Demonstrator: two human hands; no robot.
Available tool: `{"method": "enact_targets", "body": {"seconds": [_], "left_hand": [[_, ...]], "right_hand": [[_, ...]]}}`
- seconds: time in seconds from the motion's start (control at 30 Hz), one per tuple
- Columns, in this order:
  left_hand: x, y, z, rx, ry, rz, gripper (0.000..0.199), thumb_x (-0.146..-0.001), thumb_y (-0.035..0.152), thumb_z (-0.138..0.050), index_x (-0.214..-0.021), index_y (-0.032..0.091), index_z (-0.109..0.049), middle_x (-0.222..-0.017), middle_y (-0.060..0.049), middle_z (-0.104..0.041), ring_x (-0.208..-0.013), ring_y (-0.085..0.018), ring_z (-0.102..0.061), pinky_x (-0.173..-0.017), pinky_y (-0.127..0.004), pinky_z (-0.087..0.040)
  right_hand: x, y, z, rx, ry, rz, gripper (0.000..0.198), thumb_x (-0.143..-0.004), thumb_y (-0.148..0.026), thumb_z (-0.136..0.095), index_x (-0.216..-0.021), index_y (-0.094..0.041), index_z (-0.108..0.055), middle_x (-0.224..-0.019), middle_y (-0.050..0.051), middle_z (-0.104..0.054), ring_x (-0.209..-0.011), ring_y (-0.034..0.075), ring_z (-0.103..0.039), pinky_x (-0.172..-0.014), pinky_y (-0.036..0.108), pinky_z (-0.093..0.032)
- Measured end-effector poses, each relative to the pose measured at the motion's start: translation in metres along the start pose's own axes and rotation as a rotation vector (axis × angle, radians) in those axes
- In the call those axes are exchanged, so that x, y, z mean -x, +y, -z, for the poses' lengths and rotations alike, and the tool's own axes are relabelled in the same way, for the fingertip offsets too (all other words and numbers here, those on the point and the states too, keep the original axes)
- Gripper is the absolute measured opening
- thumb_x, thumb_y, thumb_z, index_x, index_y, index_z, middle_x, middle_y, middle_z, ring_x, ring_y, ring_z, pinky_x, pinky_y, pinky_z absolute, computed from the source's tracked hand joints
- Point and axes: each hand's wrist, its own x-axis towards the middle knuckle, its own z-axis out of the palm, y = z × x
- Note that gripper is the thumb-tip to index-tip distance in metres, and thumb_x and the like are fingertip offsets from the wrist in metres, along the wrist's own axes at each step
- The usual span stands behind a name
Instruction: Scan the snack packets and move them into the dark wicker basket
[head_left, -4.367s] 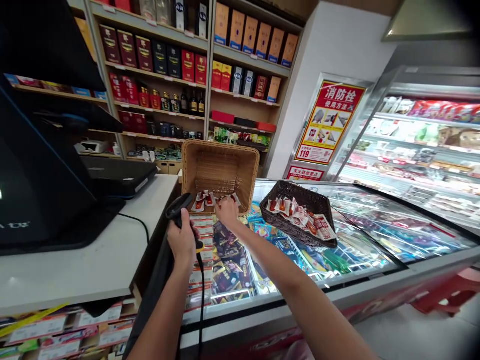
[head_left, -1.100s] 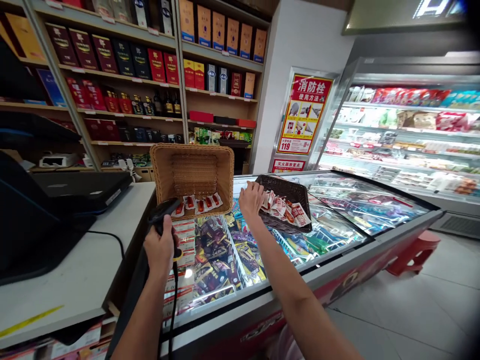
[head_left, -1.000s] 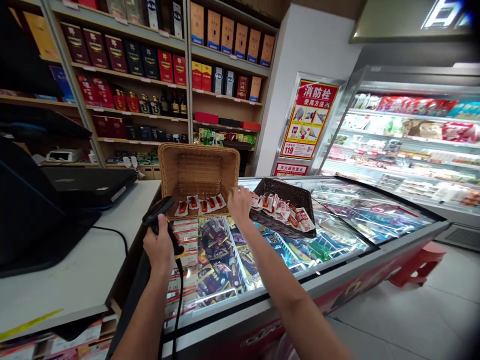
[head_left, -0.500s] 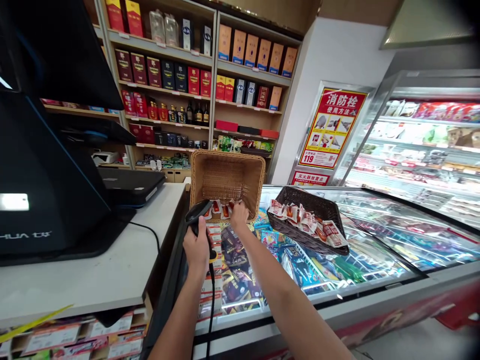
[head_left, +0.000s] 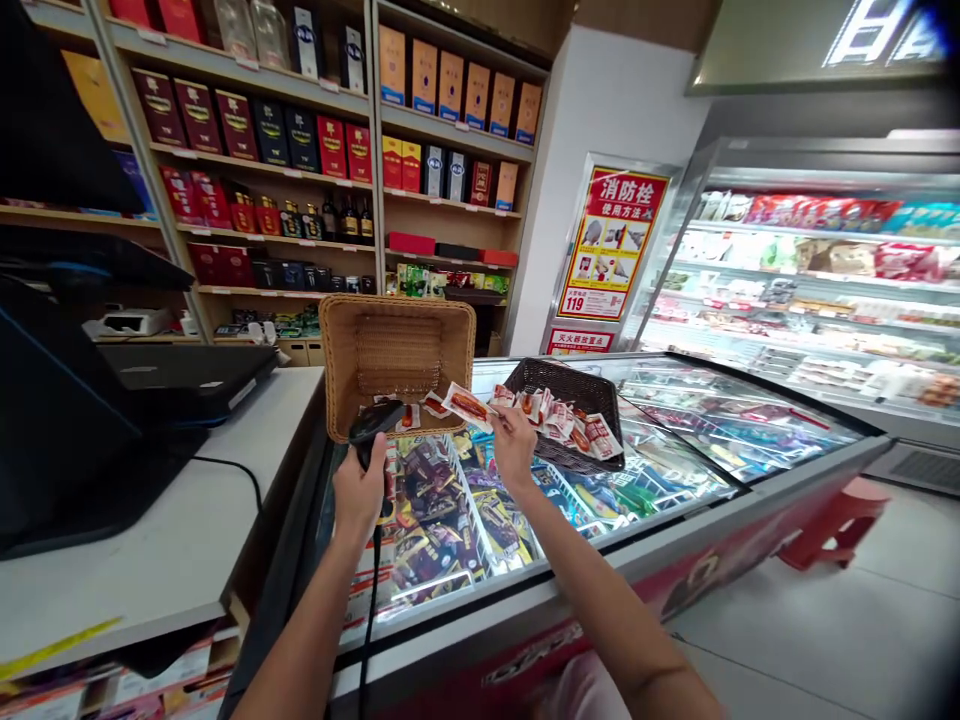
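A sealed packet sits pinched in your right hand, its long axis running leftward toward the scanner.
Your right grip is narrow, fingertips on the packet's near right end, leaving most of its length free; your left hand wraps its grip round the scanner's handle, the scanner head well apart to the packet's left. In view, the packet spans the gap between the tan basket, tipped with its opening toward you and a few packets inside, and the dark basket, heaped with more. Both baskets rest on the chest freezer's glass top; a white desk flanks it on your left, stocked shelves stand behind, and a lit cooler is at far right.
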Motion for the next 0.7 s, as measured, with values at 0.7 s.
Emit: {"method": "enact_targets", "body": {"seconds": [0.7], "left_hand": [[0.01, -0.004, -0.02, -0.02, -0.376, -0.054, 0.05, -0.086, 0.07, -0.053, -0.073, 0.022, -0.051, -0.051, 0.002, -0.057, -0.042, -0.017, -0.054, -0.045, -0.028, -0.041]], "right_hand": [[0.017, 0.013, 0.023, -0.076, 0.163, -0.077, 0.029, -0.097, -0.034, -0.051, -0.097, -0.018, -0.074, -0.095, 0.01, -0.07, -0.085, 0.018, -0.066, -0.078, 0.029, -0.055]]}}
